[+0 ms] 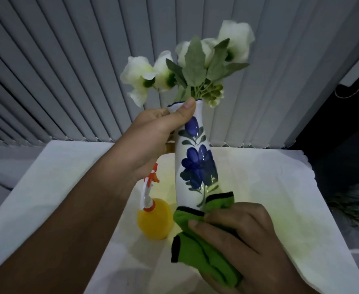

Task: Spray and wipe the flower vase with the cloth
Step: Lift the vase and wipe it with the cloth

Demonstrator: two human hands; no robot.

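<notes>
A tall white vase [192, 166] painted with blue flowers is held up above the table, tilted slightly. White artificial flowers with green leaves [193, 64] stick out of its mouth. My left hand [153, 136] grips the vase's neck just under the rim, thumb across the front. My right hand [244, 240] holds a green cloth with black edging [197, 247] pressed around the vase's base, which the cloth hides. A yellow spray bottle with an orange and white trigger head [154, 217] stands on the table below my left wrist.
The table is covered with a white cloth [280, 187]. Grey vertical blinds [68, 71] hang close behind it. Dark space and some green foliage [354, 209] lie off the table's right edge.
</notes>
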